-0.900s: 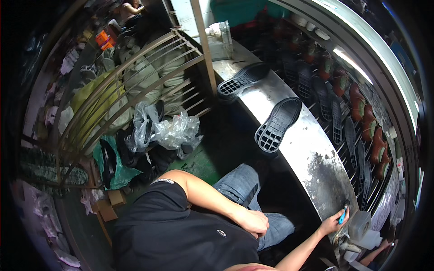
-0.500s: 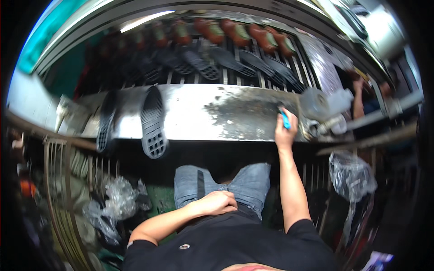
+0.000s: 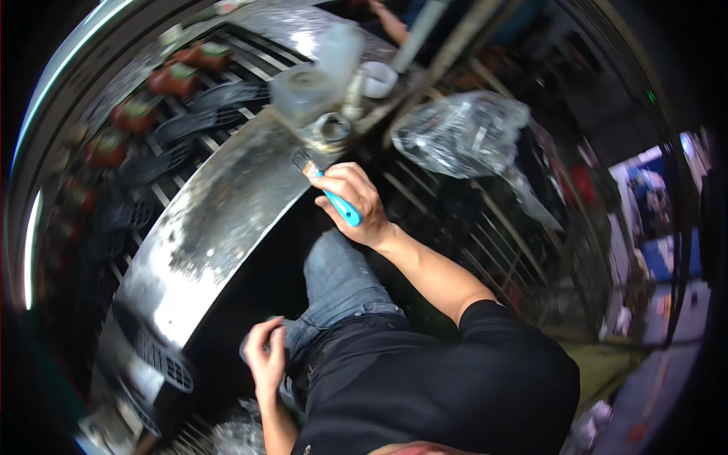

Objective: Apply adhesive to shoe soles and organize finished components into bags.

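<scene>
My right hand [image 3: 356,203] is closed around a small paintbrush [image 3: 343,206] with a blue handle. Its dark bristles point away from me over the right end of a stained metal ledge [image 3: 220,220], just short of a small round jar [image 3: 331,129]. The jar stands by a translucent plastic container [image 3: 302,92]; what is in it I cannot make out. My left hand [image 3: 267,355] hangs beside my thigh with loosely bent fingers apart, and I see nothing in it. A dark shoe sole [image 3: 163,356] with a grid-patterned end lies at the ledge's left end.
Beyond the ledge, a slatted rack [image 3: 246,64] carries more dark soles [image 3: 186,125] and several reddish-brown shoe pieces [image 3: 173,80]. A clear plastic bag [image 3: 464,133] hangs over metal bars on my right. A white ring-shaped piece [image 3: 379,80] lies beside the container.
My view has swung to the right. The brush has gone from the ledge toward the jar, still in my right hand. My left hand has left my lap and its fingers have loosened.
</scene>
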Available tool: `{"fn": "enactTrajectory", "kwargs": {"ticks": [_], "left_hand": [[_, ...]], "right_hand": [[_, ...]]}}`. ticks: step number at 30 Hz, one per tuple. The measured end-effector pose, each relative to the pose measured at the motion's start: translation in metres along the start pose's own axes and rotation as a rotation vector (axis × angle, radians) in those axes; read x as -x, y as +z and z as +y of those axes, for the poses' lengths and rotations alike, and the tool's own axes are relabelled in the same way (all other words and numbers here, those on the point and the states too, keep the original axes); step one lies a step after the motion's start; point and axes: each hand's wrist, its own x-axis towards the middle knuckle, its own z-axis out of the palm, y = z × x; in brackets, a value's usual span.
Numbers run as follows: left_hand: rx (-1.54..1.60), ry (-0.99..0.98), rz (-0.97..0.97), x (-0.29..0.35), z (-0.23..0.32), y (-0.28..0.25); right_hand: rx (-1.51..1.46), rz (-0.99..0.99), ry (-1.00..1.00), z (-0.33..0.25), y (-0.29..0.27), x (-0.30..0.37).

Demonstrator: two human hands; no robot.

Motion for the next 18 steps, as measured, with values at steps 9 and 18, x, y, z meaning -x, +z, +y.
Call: {"fn": "enactTrajectory", "kwargs": {"ticks": [9,18], "left_hand": [[-0.249,0.42,0.47,-0.126,-0.004,-0.055],[-0.536,0.445,0.503,-0.161,-0.016,-0.058]], "right_hand": [[0.786,0.244,0.219,0.005,-0.236,0.017],[1.103,0.015,0.972,0.035,-0.375,0.094]]}}
